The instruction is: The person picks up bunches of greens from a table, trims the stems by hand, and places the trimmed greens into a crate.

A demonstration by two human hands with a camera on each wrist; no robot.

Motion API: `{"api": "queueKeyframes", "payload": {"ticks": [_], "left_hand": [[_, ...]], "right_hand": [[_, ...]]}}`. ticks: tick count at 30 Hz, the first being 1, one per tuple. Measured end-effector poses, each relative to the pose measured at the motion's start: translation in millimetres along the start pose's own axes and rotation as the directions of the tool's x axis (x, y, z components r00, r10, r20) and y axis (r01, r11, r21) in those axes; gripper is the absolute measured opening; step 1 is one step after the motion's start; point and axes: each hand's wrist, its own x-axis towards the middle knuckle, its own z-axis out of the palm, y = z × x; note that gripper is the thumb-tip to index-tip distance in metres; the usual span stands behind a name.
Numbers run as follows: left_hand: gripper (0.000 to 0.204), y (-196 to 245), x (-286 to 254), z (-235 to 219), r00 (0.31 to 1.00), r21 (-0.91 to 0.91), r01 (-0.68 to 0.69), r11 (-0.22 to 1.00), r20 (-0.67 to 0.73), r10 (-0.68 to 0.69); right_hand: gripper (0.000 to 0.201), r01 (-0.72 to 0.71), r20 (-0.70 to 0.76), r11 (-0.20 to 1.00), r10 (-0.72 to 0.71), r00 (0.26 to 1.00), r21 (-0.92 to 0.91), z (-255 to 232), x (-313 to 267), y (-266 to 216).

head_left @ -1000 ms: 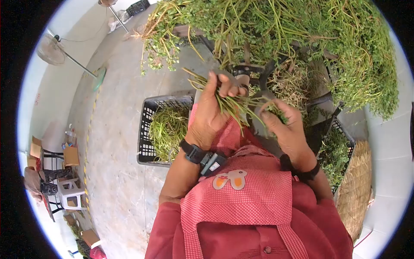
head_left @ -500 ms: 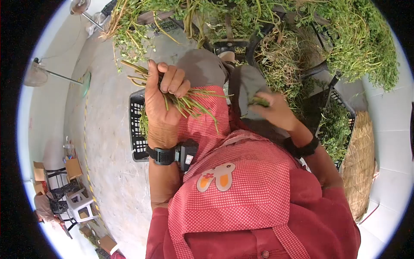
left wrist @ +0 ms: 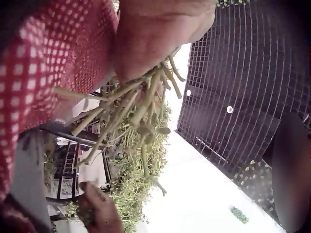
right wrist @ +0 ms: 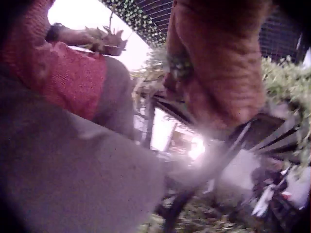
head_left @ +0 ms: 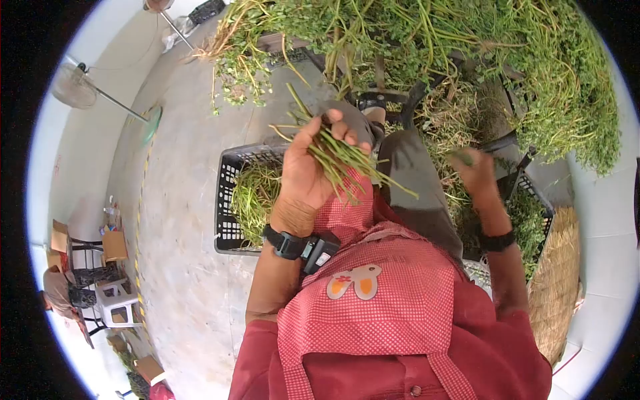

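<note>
My left hand (head_left: 303, 168) grips a loose bunch of cut green stems (head_left: 343, 159) above my left thigh. In the left wrist view the stems (left wrist: 141, 109) fan out below the curled fingers, their ends bare or forked. My right hand (head_left: 477, 179) is apart from the bunch, out to the right beside the heap of pale plant scraps (head_left: 457, 117) under the table. Between its fingers it holds a small green leafy piece (right wrist: 181, 65), partly hidden and blurred.
A heap of leafy green plants (head_left: 413, 33) covers the table ahead and hangs over its edge. To the left stands a black crate (head_left: 225, 200) with stems inside. At the right are another crate of greens (head_left: 527, 220) and a straw mat (head_left: 555, 287). Dark table legs (head_left: 417, 100) stand ahead.
My right hand has drawn away from the bunch and swung right, to beside the scrap heap, with the leafy piece. My left hand swung left and back, keeping its grip on the stems.
</note>
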Motion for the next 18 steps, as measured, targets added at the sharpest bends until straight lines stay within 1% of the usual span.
{"api": "queueKeyframes", "payload": {"ticks": [1,2,3,4,5,7,8,9,11,12,13,14,15,16,17,18], "left_hand": [[0.027,-0.7,0.2,1.3,1.000,0.000,-0.005,1.000,0.009,0.005],[0.026,-2.7,0.6,3.8,1.000,0.015,-0.003,1.000,-0.018,0.003],[0.026,-4.4,0.7,5.3,0.999,0.030,0.001,1.000,-0.046,0.001],[0.024,-3.8,0.7,1.1,1.000,0.054,0.009,0.998,-0.031,-0.007],[0.024,-4.5,1.9,-0.1,1.000,0.058,0.001,0.998,-0.018,0.000],[0.021,-6.0,2.4,-0.6,1.000,0.093,-0.006,0.996,-0.030,0.008],[0.019,-5.2,2.7,0.2,1.000,0.125,0.007,0.992,-0.031,-0.003],[0.019,-5.4,3.7,-0.6,1.000,0.131,0.003,0.991,-0.027,0.000],[0.018,-8.2,5.6,-4.6,1.000,0.139,-0.024,0.990,-0.016,0.026],[0.021,-9.8,5.2,-5.3,0.997,0.153,-0.039,0.987,-0.064,0.049],[0.021,-9.8,5.4,-0.3,0.997,0.153,-0.039,0.987,-0.060,0.049],[0.021,-9.5,4.5,7.6,0.992,0.150,-0.040,0.988,-0.115,0.057],[0.021,-10.0,3.1,11.2,0.983,0.144,-0.040,0.989,-0.172,0.065],[0.021,-11.1,1.7,10.0,0.982,0.139,-0.037,0.990,-0.177,0.062],[0.023,-11.7,1.5,8.0,0.989,0.104,-0.024,0.994,-0.145,0.039],[0.025,-12.2,2.5,5.8,0.994,0.069,-0.014,0.997,-0.111,0.022]], "right_hand": [[0.026,-0.127,-0.068,0.980,0.139,0.988,0.155,-13.7,4.2,-4.1],[0.026,-0.116,-0.076,0.982,0.128,0.989,0.152,-24.8,8.7,-16.5],[0.025,-0.221,-0.032,0.885,0.256,0.966,0.409,-34.9,11.0,-32.3],[0.024,-0.310,0.048,0.711,0.364,0.930,0.631,-40.6,12.0,-46.8],[0.024,-0.297,0.041,0.716,0.352,0.935,0.632,-41.0,13.4,-61.3],[0.022,-0.230,0.104,0.795,0.208,0.973,0.562,-28.8,14.1,-90.1],[0.022,-0.180,0.077,0.823,0.165,0.983,0.539,-16.7,15.9,-96.6],[0.022,-0.173,0.074,0.822,0.158,0.985,0.543,-8.9,18.5,-107.0],[0.023,-0.272,0.198,0.730,0.188,0.962,0.627,4.0,21.6,-127.7],[0.023,-0.269,0.196,0.730,0.186,0.963,0.628,13.2,23.7,-135.1],[0.024,-0.215,0.167,0.742,0.140,0.976,0.635,24.0,27.0,-140.1],[0.026,-0.161,0.139,0.751,0.093,0.986,0.640,32.8,30.1,-141.4],[0.026,-0.163,0.140,0.753,0.094,0.986,0.638,40.1,34.2,-138.3],[0.027,-0.112,0.146,0.832,0.037,0.989,0.544,48.1,38.3,-132.9],[0.028,-0.054,0.158,0.895,-0.018,0.987,0.443,55.5,40.2,-128.1],[0.029,-0.029,0.152,0.912,-0.037,0.988,0.409,62.0,40.0,-125.6]]}}
